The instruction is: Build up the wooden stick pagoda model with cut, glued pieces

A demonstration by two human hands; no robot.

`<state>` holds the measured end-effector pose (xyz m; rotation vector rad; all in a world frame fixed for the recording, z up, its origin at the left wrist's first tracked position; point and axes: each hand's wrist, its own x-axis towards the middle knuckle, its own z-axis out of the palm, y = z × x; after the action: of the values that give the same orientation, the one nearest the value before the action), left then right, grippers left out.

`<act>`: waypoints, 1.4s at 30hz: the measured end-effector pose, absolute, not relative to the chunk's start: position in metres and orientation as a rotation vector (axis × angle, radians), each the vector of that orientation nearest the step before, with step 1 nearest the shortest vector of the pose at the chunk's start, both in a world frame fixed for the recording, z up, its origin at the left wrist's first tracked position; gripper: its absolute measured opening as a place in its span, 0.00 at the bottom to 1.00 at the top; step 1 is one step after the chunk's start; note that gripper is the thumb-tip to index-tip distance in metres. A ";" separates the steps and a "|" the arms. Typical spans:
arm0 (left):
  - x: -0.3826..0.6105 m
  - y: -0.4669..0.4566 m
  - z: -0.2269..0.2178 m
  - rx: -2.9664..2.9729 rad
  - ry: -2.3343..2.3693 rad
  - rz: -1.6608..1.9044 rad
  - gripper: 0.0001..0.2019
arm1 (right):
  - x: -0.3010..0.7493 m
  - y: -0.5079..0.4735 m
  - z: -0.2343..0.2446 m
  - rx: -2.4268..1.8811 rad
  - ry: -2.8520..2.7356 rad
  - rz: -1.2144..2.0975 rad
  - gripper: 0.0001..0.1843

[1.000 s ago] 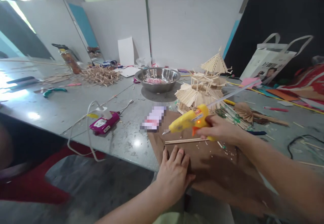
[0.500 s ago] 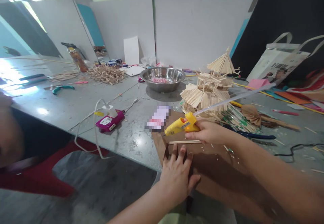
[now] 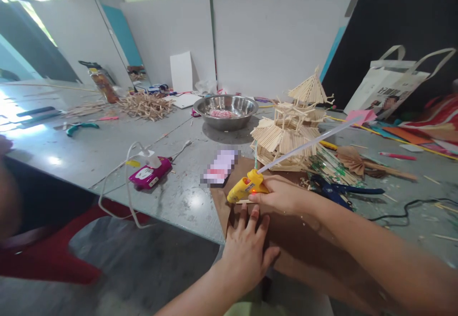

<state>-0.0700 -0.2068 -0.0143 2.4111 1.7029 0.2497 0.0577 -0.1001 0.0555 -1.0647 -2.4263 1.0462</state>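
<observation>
My right hand [image 3: 284,194] is wrapped round a yellow glue gun [image 3: 244,188], with a long clear glue stick [image 3: 307,146] jutting from its back end. The nozzle points down and left, close to the left end of thin wooden sticks [image 3: 244,202] on a brown board [image 3: 286,230]. Whether it touches them I cannot tell. Flat on the board's near side, my left hand [image 3: 245,254] has its fingers spread, the fingertips at the sticks. Much of the sticks is hidden behind the gun and right hand. Beyond stands a tiered stick model [image 3: 286,139] with a pointed roof.
Left of the board lie a phone [image 3: 220,166] and a purple power strip [image 3: 152,173] with white cables. A steel bowl [image 3: 226,116] stands further back, beside a stick pile [image 3: 146,105]. Blue-handled pliers [image 3: 336,189] lie right. Another person's arm [image 3: 9,201] shows at far left.
My right hand has brought the glue gun left and down, from above the sticks to their left end. My left hand stays spread on the board. The view has shifted slightly.
</observation>
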 end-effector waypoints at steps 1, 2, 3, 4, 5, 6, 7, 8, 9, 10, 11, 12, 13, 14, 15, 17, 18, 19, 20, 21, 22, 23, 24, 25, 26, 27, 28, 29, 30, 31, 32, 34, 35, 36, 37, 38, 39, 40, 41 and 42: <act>-0.070 -0.207 -0.014 2.410 1.705 0.247 0.29 | 0.057 -0.100 0.055 -1.076 -2.436 1.044 0.20; -0.070 -0.207 -0.014 2.412 1.705 0.246 0.29 | 0.057 -0.100 0.055 -1.085 -2.444 1.041 0.20; -0.070 -0.207 -0.013 2.412 1.707 0.245 0.29 | 0.056 -0.101 0.055 -1.091 -2.451 1.038 0.20; -0.070 -0.206 -0.013 2.413 1.710 0.244 0.29 | 0.056 -0.101 0.055 -1.099 -2.453 1.033 0.20; -0.070 -0.206 -0.013 2.413 1.713 0.244 0.29 | 0.056 -0.101 0.056 -1.109 -2.453 1.029 0.20; -0.070 -0.206 -0.013 2.413 1.716 0.244 0.29 | 0.056 -0.101 0.056 -1.121 -2.451 1.024 0.20; -0.070 -0.205 -0.013 2.414 1.718 0.245 0.29 | 0.056 -0.102 0.056 -1.132 -2.448 1.018 0.20; -0.069 -0.205 -0.013 2.415 1.721 0.247 0.29 | 0.056 -0.102 0.056 -1.141 -2.444 1.012 0.20; -0.069 -0.205 -0.013 2.416 1.723 0.249 0.29 | 0.056 -0.102 0.056 -1.143 -2.445 1.007 0.20; -0.069 -0.205 -0.013 2.418 1.723 0.250 0.29 | 0.057 -0.102 0.056 -1.140 -2.445 1.002 0.20; -0.069 -0.205 -0.013 2.418 1.725 0.251 0.29 | 0.057 -0.101 0.056 -1.133 -2.447 0.999 0.20; -0.069 -0.205 -0.014 2.418 1.724 0.251 0.29 | 0.057 -0.101 0.056 -1.125 -2.447 0.996 0.20; -0.070 -0.205 -0.014 2.418 1.722 0.252 0.29 | 0.057 -0.101 0.055 -1.119 -2.443 0.994 0.19; -0.070 -0.206 -0.014 2.421 1.718 0.255 0.29 | 0.058 -0.100 0.055 -1.116 -2.431 0.993 0.19; -0.070 -0.206 -0.014 2.424 1.712 0.257 0.29 | 0.058 -0.100 0.054 -1.118 -2.410 0.993 0.19; -0.071 -0.206 -0.012 2.427 1.711 0.263 0.29 | 0.060 -0.098 0.051 -1.121 -2.354 1.008 0.20; -0.071 -0.206 -0.010 2.427 1.715 0.260 0.29 | 0.061 -0.097 0.049 -1.117 -2.321 1.021 0.20; -0.073 -0.206 -0.008 2.423 1.728 0.252 0.29 | 0.062 -0.095 0.047 -1.108 -2.290 1.041 0.21; -0.074 -0.206 -0.005 2.418 1.748 0.239 0.28 | 0.063 -0.094 0.044 -1.097 -2.257 1.061 0.21; -0.076 -0.206 -0.002 2.412 1.773 0.223 0.27 | 0.064 -0.092 0.040 -1.087 -2.223 1.078 0.21; -0.079 -0.206 0.000 2.407 1.801 0.207 0.26 | 0.066 -0.091 0.037 -1.079 -2.190 1.096 0.21; -0.082 -0.206 0.001 2.403 1.827 0.195 0.25 | 0.067 -0.089 0.033 -1.074 -2.162 1.112 0.21; -0.086 -0.205 0.002 2.399 1.853 0.190 0.25 | 0.069 -0.088 0.030 -1.074 -2.140 1.126 0.21; -0.091 -0.205 0.002 2.398 1.875 0.193 0.24 | 0.071 -0.088 0.028 -1.077 -2.123 1.137 0.21; -0.095 -0.205 0.001 2.397 1.895 0.202 0.24 | 0.073 -0.087 0.027 -1.084 -2.113 1.147 0.21; -0.100 -0.205 -0.001 2.397 1.917 0.216 0.24 | 0.075 -0.087 0.026 -1.092 -2.110 1.153 0.21; -0.105 -0.205 -0.003 2.397 1.941 0.234 0.23 | 0.076 -0.087 0.027 -1.100 -2.109 1.157 0.21; -0.110 -0.205 -0.005 2.398 1.964 0.255 0.23 | 0.078 -0.088 0.027 -1.105 -2.112 1.157 0.20; -0.114 -0.206 -0.007 2.401 1.984 0.278 0.23 | 0.079 -0.089 0.029 -1.107 -2.115 1.157 0.20; -0.118 -0.206 -0.008 2.406 2.002 0.297 0.22 | 0.081 -0.089 0.030 -1.107 -2.119 1.156 0.20; -0.121 -0.206 -0.009 2.412 2.015 0.310 0.22 | 0.081 -0.090 0.031 -1.109 -2.122 1.152 0.19; -0.124 -0.206 -0.009 2.421 2.042 0.307 0.21 | 0.083 -0.091 0.033 -1.120 -2.124 1.135 0.18; -0.124 -0.206 -0.009 2.421 2.055 0.293 0.21 | 0.084 -0.092 0.033 -1.126 -2.122 1.122 0.18; -0.124 -0.205 -0.007 2.420 2.065 0.275 0.21 | 0.085 -0.092 0.033 -1.130 -2.120 1.108 0.18; -0.124 -0.205 -0.006 2.419 2.071 0.257 0.21 | 0.085 -0.093 0.033 -1.135 -2.119 1.094 0.18; -0.124 -0.205 -0.005 2.417 2.072 0.241 0.21 | 0.086 -0.093 0.034 -1.140 -2.116 1.082 0.17; -0.124 -0.206 -0.003 2.416 2.071 0.229 0.21 | 0.087 -0.094 0.034 -1.149 -2.115 1.073 0.17; -0.124 -0.206 -0.002 2.412 2.067 0.220 0.21 | 0.088 -0.095 0.034 -1.159 -2.119 1.066 0.18; -0.124 -0.206 -0.002 2.406 2.064 0.214 0.21 | 0.089 -0.095 0.035 -1.170 -2.123 1.061 0.18; -0.125 -0.206 -0.002 2.395 2.064 0.209 0.21 | 0.090 -0.096 0.035 -1.177 -2.130 1.061 0.18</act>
<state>-0.1253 -0.2063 -0.0015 2.3946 2.0640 0.2087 0.0899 -0.0957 0.0355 -1.1770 -2.1304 1.0614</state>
